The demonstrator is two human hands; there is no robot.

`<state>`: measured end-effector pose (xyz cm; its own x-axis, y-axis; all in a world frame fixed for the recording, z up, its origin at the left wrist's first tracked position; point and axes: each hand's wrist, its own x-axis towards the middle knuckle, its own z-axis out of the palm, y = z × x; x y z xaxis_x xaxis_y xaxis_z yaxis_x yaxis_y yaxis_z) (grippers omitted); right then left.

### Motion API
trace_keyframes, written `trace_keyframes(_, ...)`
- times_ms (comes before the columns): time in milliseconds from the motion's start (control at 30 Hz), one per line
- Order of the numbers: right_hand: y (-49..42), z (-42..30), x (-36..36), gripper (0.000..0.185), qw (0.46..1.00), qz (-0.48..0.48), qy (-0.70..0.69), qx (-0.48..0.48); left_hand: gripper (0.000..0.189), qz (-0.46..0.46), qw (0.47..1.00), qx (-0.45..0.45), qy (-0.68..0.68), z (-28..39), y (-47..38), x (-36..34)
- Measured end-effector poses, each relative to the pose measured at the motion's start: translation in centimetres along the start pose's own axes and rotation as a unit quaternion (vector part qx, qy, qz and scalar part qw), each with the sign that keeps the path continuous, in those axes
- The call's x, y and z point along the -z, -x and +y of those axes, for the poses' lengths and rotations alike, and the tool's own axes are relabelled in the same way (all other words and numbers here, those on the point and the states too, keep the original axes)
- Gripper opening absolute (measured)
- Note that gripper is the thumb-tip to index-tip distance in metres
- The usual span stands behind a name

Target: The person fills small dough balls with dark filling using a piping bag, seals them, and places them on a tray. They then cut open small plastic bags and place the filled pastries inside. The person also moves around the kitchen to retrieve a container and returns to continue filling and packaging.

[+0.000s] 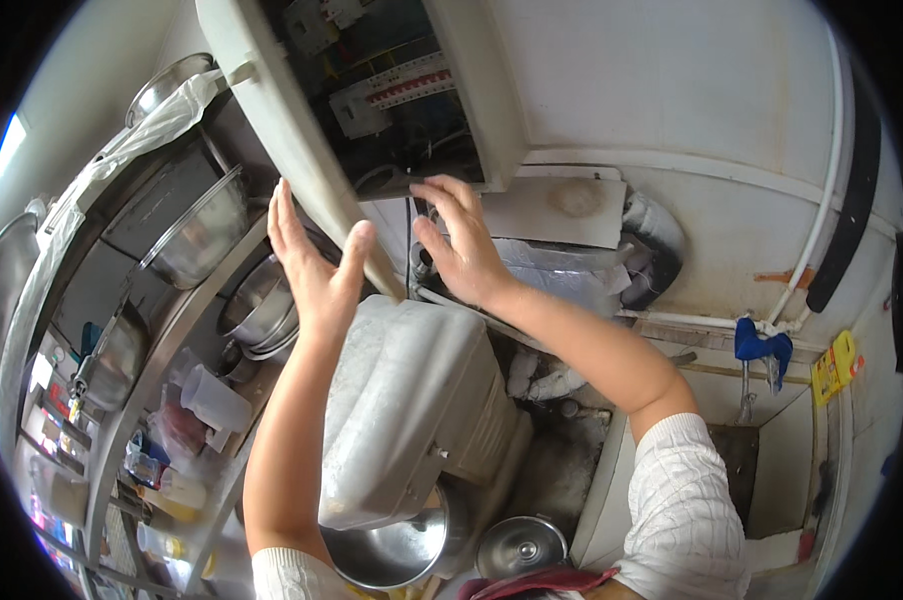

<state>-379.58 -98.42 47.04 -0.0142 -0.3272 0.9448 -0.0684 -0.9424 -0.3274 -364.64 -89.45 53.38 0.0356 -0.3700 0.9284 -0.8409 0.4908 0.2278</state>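
Observation:
An electrical distribution box [508,97] is mounted on the wall before me, and its pale door [294,120] stands open. Inside, a row of circuit breakers [410,84] with red switches and some wiring can be seen. My left hand [313,277] is raised at the door's lower part, thumb and fingers spread; its thumb overlaps the door, but I cannot tell if they touch. Just under the box's bottom edge, my right hand [459,251] is held up with fingers apart. Neither hand holds anything.
Below my hands sits a grey machine housing [406,405] above a steel bowl [391,547]. A metal rack [174,322] with steel bowls and plastic jugs lines the left. A round steel lid [523,551], a blue-wrapped tap [759,345] and a yellow bottle [834,367] are to the right.

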Motion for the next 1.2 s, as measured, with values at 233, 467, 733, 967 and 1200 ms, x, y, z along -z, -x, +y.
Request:
trace_keyframes(233,-9.4,7.9,-4.4,0.044,0.939,-0.143,0.311,-0.003,0.069,0.137,0.984,-0.042,-0.102,-2.3,0.1,1.1)
trace_keyframes(467,-16.5,17.2,-8.8,0.053,0.874,-0.071,0.480,0.023,0.068,0.124,0.986,-0.067,-0.092,-3.5,0.6,1.0)
trace_keyframes(733,-18.1,17.6,-9.0,0.035,0.873,-0.122,0.456,0.127,0.069,0.127,0.985,-0.051,-0.101,-3.6,0.8,0.8)
trace_keyframes(967,-4.4,6.2,-2.5,0.030,0.941,-0.009,0.285,0.182,0.061,0.166,0.962,-0.106,-0.191,-3.2,-0.1,-0.7)
trace_keyframes(1200,25.0,-8.4,17.9,0.040,0.898,-0.137,0.318,-0.272,0.075,0.041,0.981,-0.090,-0.167,-0.3,5.2,-3.8)
